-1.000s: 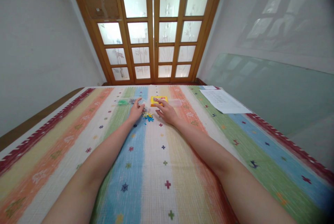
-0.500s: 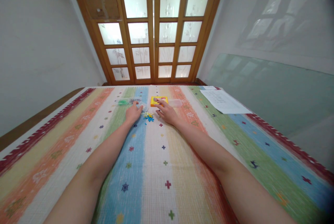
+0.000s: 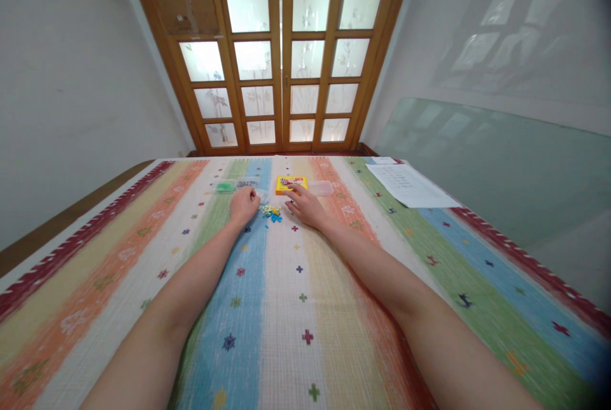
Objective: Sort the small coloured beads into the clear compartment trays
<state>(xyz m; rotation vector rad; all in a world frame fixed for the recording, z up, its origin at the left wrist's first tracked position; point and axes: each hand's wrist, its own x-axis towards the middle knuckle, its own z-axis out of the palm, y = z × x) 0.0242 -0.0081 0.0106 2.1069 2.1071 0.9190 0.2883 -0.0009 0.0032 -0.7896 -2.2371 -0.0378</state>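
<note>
Over the far middle of the table, my left hand (image 3: 244, 206) has its fingers drawn together; whatever they may pinch is too small to make out. Just to its right lies a pile of small blue, yellow and white pieces (image 3: 272, 213). Behind that hand is a clear plastic box (image 3: 236, 184), with green pieces (image 3: 226, 187) and dark ones in separate parts. My right hand (image 3: 306, 205) rests with fingers apart, their tips at the front of a yellow box (image 3: 291, 184). Whether they touch it I cannot tell.
A translucent plastic piece (image 3: 321, 188) lies right of the yellow box. Printed paper sheets (image 3: 410, 184) lie at the far right of the table. Striped cloth (image 3: 286, 321) covers the table. Beyond stand wooden doors with glass panes (image 3: 305, 60); a glass panel (image 3: 501, 162) runs along the right.
My left hand's fingers have curled in from a more stretched position near the clear box. My right hand has stayed in place.
</note>
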